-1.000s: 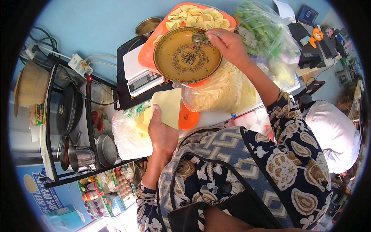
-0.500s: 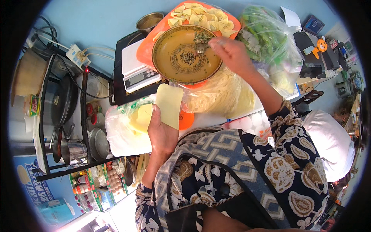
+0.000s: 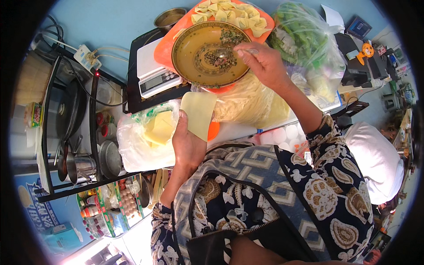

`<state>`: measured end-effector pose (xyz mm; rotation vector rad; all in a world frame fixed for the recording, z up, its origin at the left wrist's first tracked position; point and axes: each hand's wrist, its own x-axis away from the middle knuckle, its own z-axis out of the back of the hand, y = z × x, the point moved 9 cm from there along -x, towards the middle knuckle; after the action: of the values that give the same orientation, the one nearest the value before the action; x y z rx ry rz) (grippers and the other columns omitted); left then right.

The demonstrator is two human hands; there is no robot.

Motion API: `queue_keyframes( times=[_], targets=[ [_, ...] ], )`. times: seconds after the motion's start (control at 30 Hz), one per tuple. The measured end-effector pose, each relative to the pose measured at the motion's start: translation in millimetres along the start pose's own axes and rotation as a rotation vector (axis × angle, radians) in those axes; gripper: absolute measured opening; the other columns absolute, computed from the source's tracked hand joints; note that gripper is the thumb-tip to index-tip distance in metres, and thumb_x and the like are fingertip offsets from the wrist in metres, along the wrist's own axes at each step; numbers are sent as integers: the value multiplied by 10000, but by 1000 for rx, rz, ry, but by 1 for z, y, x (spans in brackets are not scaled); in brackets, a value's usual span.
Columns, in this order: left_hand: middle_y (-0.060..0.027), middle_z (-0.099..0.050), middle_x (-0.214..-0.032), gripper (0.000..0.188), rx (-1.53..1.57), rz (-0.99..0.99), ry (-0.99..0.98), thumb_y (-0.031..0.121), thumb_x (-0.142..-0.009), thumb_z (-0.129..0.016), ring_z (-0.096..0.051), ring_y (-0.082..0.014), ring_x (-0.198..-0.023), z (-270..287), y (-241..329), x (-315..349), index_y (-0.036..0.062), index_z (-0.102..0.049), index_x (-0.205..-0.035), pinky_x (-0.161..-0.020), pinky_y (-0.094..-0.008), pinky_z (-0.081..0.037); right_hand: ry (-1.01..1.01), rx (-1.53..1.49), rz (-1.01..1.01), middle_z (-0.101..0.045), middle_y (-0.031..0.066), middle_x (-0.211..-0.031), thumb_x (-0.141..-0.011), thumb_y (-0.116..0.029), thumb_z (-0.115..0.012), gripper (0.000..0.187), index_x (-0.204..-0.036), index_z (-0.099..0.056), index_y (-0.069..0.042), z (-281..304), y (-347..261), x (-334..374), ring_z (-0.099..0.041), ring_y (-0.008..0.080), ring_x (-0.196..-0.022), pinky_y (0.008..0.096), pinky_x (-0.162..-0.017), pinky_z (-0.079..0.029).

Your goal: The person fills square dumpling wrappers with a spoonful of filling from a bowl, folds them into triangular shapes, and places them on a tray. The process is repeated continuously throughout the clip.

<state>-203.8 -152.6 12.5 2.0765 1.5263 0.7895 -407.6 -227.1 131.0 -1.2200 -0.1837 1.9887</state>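
Note:
My left hand (image 3: 187,148) pinches a pale yellow square dough wrapper (image 3: 198,112) between thumb and fingers, in front of the bowl. My right hand (image 3: 268,65) grips a metal spoon (image 3: 252,51) over a wide yellow-brown bowl (image 3: 187,55) with a dark printed pattern. Minced filling with green bits (image 3: 230,37) clings to the bowl's far right side, and more lies around the spoon's blurred head. The bowl rests partly over an orange tray (image 3: 162,54) bearing several folded dumplings (image 3: 234,17). Left of my left hand, more wrappers (image 3: 158,129) lie on a plastic bag.
A white kitchen scale (image 3: 152,73) stands left of the bowl, with a metal bowl (image 3: 170,18) behind. To the right are a bag of pale dough strips (image 3: 249,104) and a bag of leafy greens (image 3: 304,39). A black rack (image 3: 93,132) with pans stands at the left.
My right hand has brought the spoon a little left and down inside the bowl, with filling now by its head. The wrapper in my left hand tilts more to the right. The whole view has shifted slightly.

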Motion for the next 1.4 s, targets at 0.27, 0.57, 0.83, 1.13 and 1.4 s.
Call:
queue_keyframes(
  times=[0.27,0.57,0.83,1.13,1.4],
  targets=[
    [-128,-450,-1414,558,54,-19,0,415,-1041,-256,-414,-286,-1318,-4,2,0,8,-368,-1406,-1125,-450,-301,132,-54,-121,-675,116,-847,-941,-159,-590,171,-995,-645,-7,19,31,-6,-651,210,-704,286,-647,-504],
    [-134,-429,-1434,573,128,28,-44,421,-1041,-246,-384,-286,-1342,-2,-8,-5,4,-346,-1422,-1143,-449,-271,31,-40,-191,-679,130,-894,-935,-180,-594,190,-1006,-648,-13,15,29,10,-660,249,-741,311,-677,-513],
    [-137,-432,-1431,562,130,29,-80,413,-1041,-253,-391,-291,-1336,-9,-14,-11,6,-353,-1416,-1136,-454,-279,-100,34,-121,-679,146,-946,-931,-171,-586,185,-999,-647,-10,0,3,26,-666,311,-812,339,-712,-527],
    [-133,-432,-1434,548,181,45,-93,407,-1041,-242,-390,-291,-1340,-10,-21,-10,26,-358,-1418,-1134,-469,-281,-97,-137,-143,-681,85,-863,-955,-109,-567,173,-1008,-650,33,-11,-12,35,-626,118,-683,248,-624,-499],
    [-120,-467,-1401,508,272,3,-131,398,-1036,-298,-432,-294,-1306,-11,-17,-12,33,-409,-1373,-1111,-489,-317,-37,-269,-209,-683,98,-882,-938,-87,-587,139,-997,-649,23,-26,-23,38,-639,132,-743,259,-660,-501]
  ],
)
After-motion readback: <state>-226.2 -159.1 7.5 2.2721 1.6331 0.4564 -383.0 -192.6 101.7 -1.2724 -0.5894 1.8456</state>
